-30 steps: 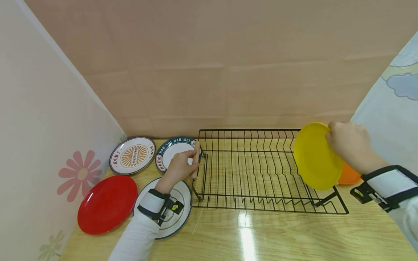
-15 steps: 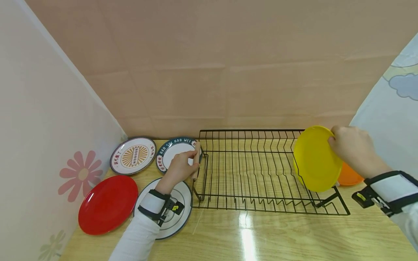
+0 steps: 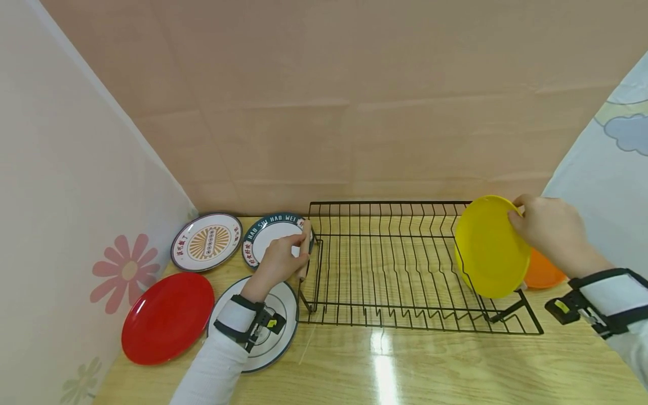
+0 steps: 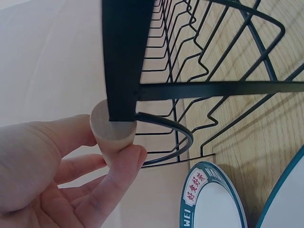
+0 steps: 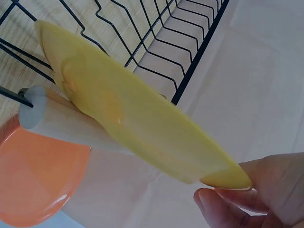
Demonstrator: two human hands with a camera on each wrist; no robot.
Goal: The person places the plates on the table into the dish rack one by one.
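A black wire dish rack (image 3: 405, 264) stands on the wooden table (image 3: 405, 371) and serves as the landmark here. At its right end, the right hand (image 3: 549, 230) holds a yellow plate (image 3: 486, 247) on edge, tilted, with the fingertips (image 5: 223, 209) pinching the plate's upper rim; the plate's lower edge sits among the rack's wires, and in the right wrist view it leans against the rack's wooden handle (image 5: 71, 126) at that end. Whether the plate is fully seated in a slot is hard to tell from these angles. Just beyond the rack's right end, an orange plate (image 3: 544, 273) lies flat on the table, partly hidden behind the yellow one. At the rack's left end, the left hand (image 3: 278, 261) grips the other wooden handle (image 4: 111, 135), thumb and fingers closed around the peg. To the left of the rack lie four plates: a teal-rimmed plate (image 3: 268, 233) closest to its rear corner, a white plate (image 3: 275, 337) under the left wrist, a patterned plate (image 3: 205, 241) farther left, and a red plate (image 3: 167, 316) farthest out.
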